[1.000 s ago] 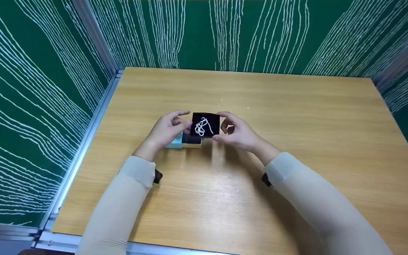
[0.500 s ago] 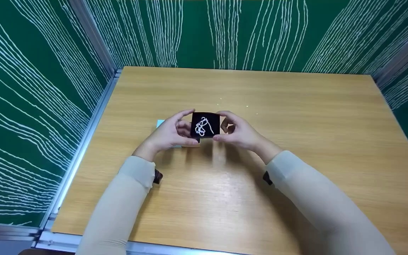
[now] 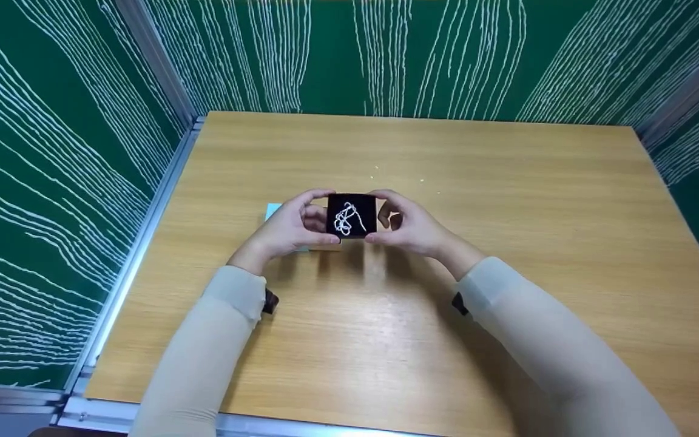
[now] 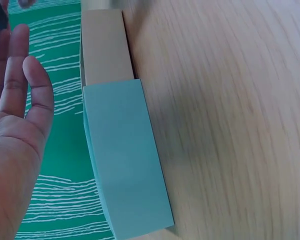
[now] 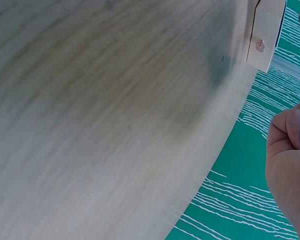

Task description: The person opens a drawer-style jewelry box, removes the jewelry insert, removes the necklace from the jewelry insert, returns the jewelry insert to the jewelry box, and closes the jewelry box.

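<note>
Head view: the person's left hand (image 3: 289, 227) and right hand (image 3: 407, 224) hold a black square pad (image 3: 369, 212) from its two sides. On its face lies a thin silvery-white chain (image 3: 343, 221), bunched in loops with one tail reaching toward the near right corner. Pad material too dark to tell.

Grip, left: thumb at the near corner, index finger at the far corner, parted only by the pad's depth; pad held. Grip, right: the same pinch on the opposite side, other fingers folded in, off the chain.

Position: pad appears raised above the pale wooden desk (image 3: 507, 243), judging by the shadows, and overlaps part of a turquoise-and-tan cardboard box (image 4: 125, 155) in view. Box lies on the desk beneath the left hand; left wrist view shows its tan part protruding from the turquoise sleeve. Right wrist view does not show the pinch itself.

Handling notes (judgement): keep both sides at equal height, since the chain looks loose and could slide toward a dipped edge. Press lightly at the edges only; squeezing might bow the pad. Move both hands together, slowly, and keep thumbs clear of the loops and tail.
</note>
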Tool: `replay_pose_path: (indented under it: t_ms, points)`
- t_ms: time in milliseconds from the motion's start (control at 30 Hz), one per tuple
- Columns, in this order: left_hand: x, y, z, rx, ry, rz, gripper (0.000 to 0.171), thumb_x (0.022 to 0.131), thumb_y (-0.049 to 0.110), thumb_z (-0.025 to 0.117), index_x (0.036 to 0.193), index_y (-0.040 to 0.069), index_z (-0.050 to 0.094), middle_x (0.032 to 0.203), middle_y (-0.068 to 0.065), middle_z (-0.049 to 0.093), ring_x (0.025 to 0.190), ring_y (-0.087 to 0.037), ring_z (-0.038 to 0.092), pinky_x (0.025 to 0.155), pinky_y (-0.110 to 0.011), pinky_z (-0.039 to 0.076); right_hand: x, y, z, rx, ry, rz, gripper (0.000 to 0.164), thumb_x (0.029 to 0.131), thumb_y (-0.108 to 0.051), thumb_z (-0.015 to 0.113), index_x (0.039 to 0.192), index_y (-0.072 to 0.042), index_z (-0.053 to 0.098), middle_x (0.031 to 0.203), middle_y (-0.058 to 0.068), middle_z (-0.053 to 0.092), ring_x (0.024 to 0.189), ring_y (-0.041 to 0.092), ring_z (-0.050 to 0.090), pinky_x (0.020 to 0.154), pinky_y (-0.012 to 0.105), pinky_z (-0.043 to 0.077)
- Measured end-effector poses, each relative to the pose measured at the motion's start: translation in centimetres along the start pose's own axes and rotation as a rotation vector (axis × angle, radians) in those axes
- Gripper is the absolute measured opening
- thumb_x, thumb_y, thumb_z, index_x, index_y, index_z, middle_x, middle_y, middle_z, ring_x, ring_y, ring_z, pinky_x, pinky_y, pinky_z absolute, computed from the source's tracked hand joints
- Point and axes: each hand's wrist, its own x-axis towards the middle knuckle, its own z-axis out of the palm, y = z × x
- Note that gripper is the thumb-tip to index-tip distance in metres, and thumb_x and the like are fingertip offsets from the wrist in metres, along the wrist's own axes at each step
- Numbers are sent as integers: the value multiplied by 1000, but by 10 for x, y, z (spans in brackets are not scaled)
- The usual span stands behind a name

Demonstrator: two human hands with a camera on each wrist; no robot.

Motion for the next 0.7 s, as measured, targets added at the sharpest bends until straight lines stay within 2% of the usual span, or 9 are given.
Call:
replay_pose_path:
  t_ms: [133, 267, 400, 533, 700]
  points:
    - [0, 0, -1, -18, 5, -4, 95, 90, 2, 95, 170, 18, 45, 132, -15, 81, 115, -24, 79, 105, -32, 62, 0, -2, 0, -4, -15, 1, 85, 85, -9, 96, 160, -11, 57, 95, 4, 57, 83, 17, 52, 69, 23, 41]
    - [-1, 0, -1, -47, 15, -6, 92, 91, 2, 94, 168, 20, 46, 132, -13, 81, 116, -23, 80, 102, -30, 64, 0, -6, 0, 14, -9, 8, 88, 90, -10, 92, 167, -10, 50, 102, 4, 57, 77, 17, 48, 68, 21, 41]
    - [-2, 0, -2, -93, 21, -5, 90, 92, -1, 92, 168, 18, 47, 132, -14, 81, 114, -23, 80, 100, -30, 65, -1, -13, 0, 51, 32, -10, 81, 97, -11, 84, 168, -7, 47, 106, 3, 56, 72, 15, 45, 70, 21, 40]
    - [-2, 0, -2, -98, 20, 0, 90, 92, -3, 91, 168, 15, 46, 131, -15, 81, 113, -22, 80, 100, -30, 66, -3, -22, 1, 63, 118, -53, 67, 100, -9, 81, 161, -5, 54, 101, 2, 53, 70, 11, 44, 68, 22, 38]
    - [-2, 0, -3, -81, 23, -1, 90, 92, 0, 92, 168, 16, 45, 133, -16, 81, 114, -22, 80, 101, -29, 65, -7, -33, 4, -56, 185, -94, 49, 97, -12, 87, 142, -4, 69, 100, 5, 53, 78, 17, 44, 70, 22, 37]
